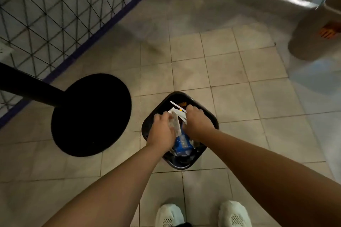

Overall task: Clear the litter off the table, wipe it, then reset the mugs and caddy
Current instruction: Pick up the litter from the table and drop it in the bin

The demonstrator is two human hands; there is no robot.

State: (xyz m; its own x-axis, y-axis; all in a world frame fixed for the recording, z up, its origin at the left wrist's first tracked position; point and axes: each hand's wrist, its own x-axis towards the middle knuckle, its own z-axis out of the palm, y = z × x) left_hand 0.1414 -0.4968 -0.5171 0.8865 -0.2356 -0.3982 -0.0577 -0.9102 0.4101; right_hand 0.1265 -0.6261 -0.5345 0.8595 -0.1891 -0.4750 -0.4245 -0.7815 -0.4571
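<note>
You stand over black bin (180, 131) on tiled floor (230, 72). Left hand (162, 131) grips crumpled napkin (175, 125); right hand (197, 125) curls round white wrappers and straw (175, 104). Lower both hands inside rim, then let go, so nothing lands on floor. Bin already holds blue packet (181, 143), orange scrap, clear plastic. Table top, mugs, caddy out of view.

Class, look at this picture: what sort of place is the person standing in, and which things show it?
Probably a café or canteen floor: a pedestal table base on a tiled floor, a wire grid partition, and a black bin taking crumpled litter from both hands.
</note>
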